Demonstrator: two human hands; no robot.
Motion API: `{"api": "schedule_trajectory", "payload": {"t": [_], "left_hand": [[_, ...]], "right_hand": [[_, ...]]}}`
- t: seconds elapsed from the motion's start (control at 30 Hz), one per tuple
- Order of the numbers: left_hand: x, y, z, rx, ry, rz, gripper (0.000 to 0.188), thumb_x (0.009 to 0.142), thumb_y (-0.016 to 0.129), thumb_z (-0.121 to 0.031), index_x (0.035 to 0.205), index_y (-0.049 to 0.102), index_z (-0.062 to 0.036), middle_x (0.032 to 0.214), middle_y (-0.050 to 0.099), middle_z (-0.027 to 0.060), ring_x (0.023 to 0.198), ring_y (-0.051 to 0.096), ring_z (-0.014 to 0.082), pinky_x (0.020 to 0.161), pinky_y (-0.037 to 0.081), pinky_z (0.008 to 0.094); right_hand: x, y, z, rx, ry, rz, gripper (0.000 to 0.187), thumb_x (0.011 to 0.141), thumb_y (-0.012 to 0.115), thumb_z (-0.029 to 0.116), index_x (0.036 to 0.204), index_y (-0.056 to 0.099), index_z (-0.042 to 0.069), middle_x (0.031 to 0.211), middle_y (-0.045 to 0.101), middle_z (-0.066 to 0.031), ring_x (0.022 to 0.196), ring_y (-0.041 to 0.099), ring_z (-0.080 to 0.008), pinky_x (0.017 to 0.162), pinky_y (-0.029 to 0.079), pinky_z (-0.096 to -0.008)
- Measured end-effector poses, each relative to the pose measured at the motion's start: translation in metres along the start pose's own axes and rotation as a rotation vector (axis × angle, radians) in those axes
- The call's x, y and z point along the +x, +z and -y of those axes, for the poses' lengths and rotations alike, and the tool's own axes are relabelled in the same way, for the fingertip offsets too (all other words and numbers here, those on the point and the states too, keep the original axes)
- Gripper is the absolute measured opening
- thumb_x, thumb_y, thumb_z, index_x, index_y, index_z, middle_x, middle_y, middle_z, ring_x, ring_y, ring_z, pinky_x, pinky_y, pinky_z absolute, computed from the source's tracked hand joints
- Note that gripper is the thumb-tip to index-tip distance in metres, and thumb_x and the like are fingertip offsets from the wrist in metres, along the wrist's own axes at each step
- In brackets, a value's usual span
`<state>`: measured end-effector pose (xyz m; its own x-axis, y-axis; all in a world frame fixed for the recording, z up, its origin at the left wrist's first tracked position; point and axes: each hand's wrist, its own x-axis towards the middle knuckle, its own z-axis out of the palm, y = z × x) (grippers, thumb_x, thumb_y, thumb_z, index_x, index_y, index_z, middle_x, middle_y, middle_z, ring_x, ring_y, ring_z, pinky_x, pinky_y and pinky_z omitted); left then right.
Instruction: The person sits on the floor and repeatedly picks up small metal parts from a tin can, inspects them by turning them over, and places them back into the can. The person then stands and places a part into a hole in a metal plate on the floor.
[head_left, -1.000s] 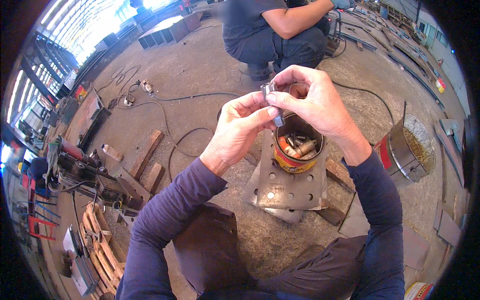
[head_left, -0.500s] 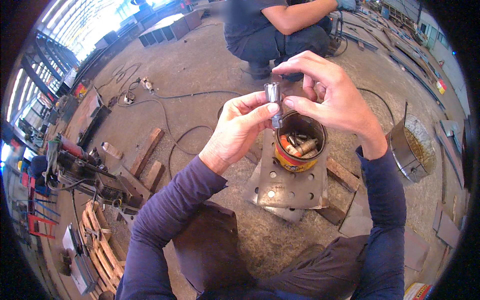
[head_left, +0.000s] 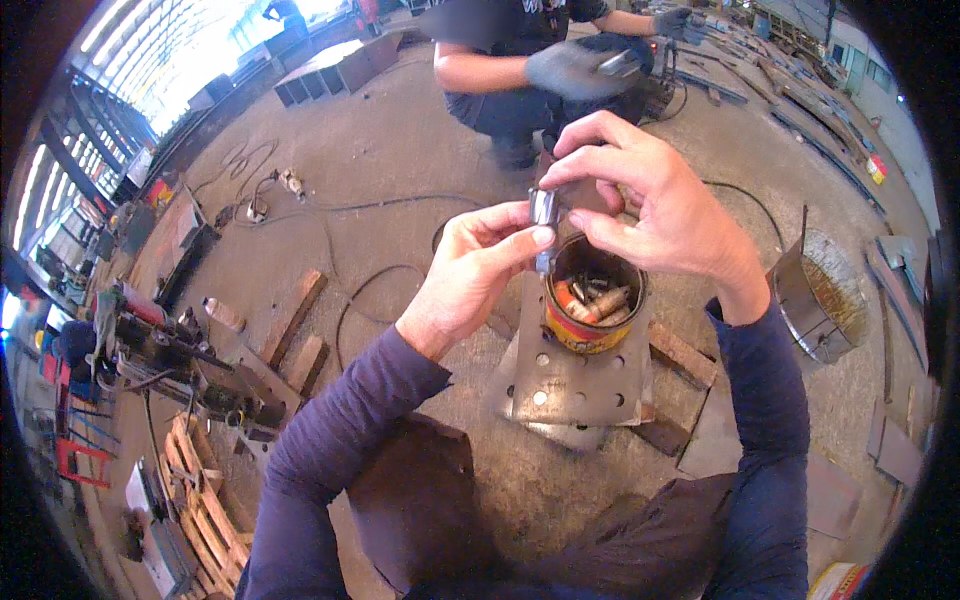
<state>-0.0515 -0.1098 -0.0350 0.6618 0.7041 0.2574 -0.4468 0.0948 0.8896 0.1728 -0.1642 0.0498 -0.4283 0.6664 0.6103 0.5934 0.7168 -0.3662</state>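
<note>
A shiny metal annular cutter [head_left: 543,208], with a narrower shank at its lower end, stands upright in my left hand [head_left: 462,278], pinched between thumb and fingers. My right hand [head_left: 660,205] is beside it with fingers apart and curved. Its index fingertip is at the cutter's top rim, and the thumb stays a little off its side. Below the hands, a red and yellow can [head_left: 592,334] holds several metal pieces and an orange item [head_left: 570,299]. The can rests on a steel plate [head_left: 570,378] with round holes.
Wooden blocks [head_left: 682,355] lie by the plate. To the right stands a metal drum [head_left: 815,300]. Ahead, a co-worker [head_left: 500,85] crouches, wearing grey gloves. Cables [head_left: 370,207] cross the floor. Machinery [head_left: 190,355] and a wooden pallet [head_left: 195,480] are at left.
My right index fingertip has come down to the cutter's top rim. The co-worker's gloved hand has swung into view, blurred, with a metal item in it.
</note>
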Motion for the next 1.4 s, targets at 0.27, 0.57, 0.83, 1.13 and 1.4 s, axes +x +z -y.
{"api": "schedule_trajectory", "payload": {"t": [0.27, 0.57, 0.83, 1.13, 1.4], "left_hand": [[0.029, -0.001, -0.009, 0.067, 0.021, -0.124, 0.024, 0.098, 0.073, -0.012, 0.120, 0.072, -0.0037, 0.109, 0.075, 0.0029, 0.096, 0.068, 0.0115, 0.086, 0.054, 0.0312], [0.010, -0.009, -0.011, 0.227, 0.156, -0.292, 0.022, 0.096, 0.073, -0.010, 0.117, 0.073, -0.0029, 0.107, 0.074, 0.0019, 0.093, 0.067, 0.0109, 0.081, 0.054, 0.0309], [0.011, -0.004, -0.006, 0.424, 0.199, -0.371, 0.025, 0.092, 0.078, -0.010, 0.116, 0.074, -0.0005, 0.098, 0.074, 0.0005, 0.084, 0.065, 0.0074, 0.073, 0.050, 0.0257], [0.018, -0.015, 0.033, 0.594, 0.070, -0.256, 0.024, 0.091, 0.079, -0.008, 0.112, 0.074, 0.0029, 0.094, 0.074, 0.0007, 0.082, 0.065, 0.0077, 0.076, 0.054, 0.0253], [0.040, -0.002, 0.080, 0.972, 0.054, -0.169, 0.035, 0.084, 0.081, -0.015, 0.110, 0.073, 0.0078, 0.089, 0.076, 0.0106, 0.080, 0.067, 0.0137, 0.075, 0.054, 0.0307]], "right_hand": [[-0.005, -0.055, 0.009, -0.057, 0.214, -0.307, 0.022, 0.090, 0.072, 0.006, 0.112, 0.073, 0.007, 0.092, 0.069, 0.0018, 0.063, 0.053, -0.0039, 0.057, 0.045, -0.0237], [0.008, 0.027, -0.050, 0.049, 0.204, -0.330, 0.039, 0.085, 0.082, 0.020, 0.120, 0.071, 0.007, 0.096, 0.069, -0.0064, 0.065, 0.061, -0.0142, 0.061, 0.052, -0.0317], [0.031, 0.064, -0.077, -0.102, 0.176, -0.490, 0.035, 0.086, 0.082, 0.022, 0.114, 0.068, 0.005, 0.095, 0.069, -0.0120, 0.084, 0.071, -0.0308, 0.077, 0.056, -0.0425], [0.018, 0.061, -0.090, 0.264, 0.196, -0.646, 0.022, 0.090, 0.078, 0.015, 0.106, 0.067, 0.005, 0.087, 0.067, -0.0006, 0.073, 0.060, -0.0079, 0.063, 0.049, -0.0267], [-0.022, 0.026, -0.091, 0.460, 0.289, -0.622, 0.019, 0.094, 0.077, 0.018, 0.102, 0.069, 0.003, 0.091, 0.072, 0.0001, 0.082, 0.064, -0.0056, 0.074, 0.052, -0.0241]]}}
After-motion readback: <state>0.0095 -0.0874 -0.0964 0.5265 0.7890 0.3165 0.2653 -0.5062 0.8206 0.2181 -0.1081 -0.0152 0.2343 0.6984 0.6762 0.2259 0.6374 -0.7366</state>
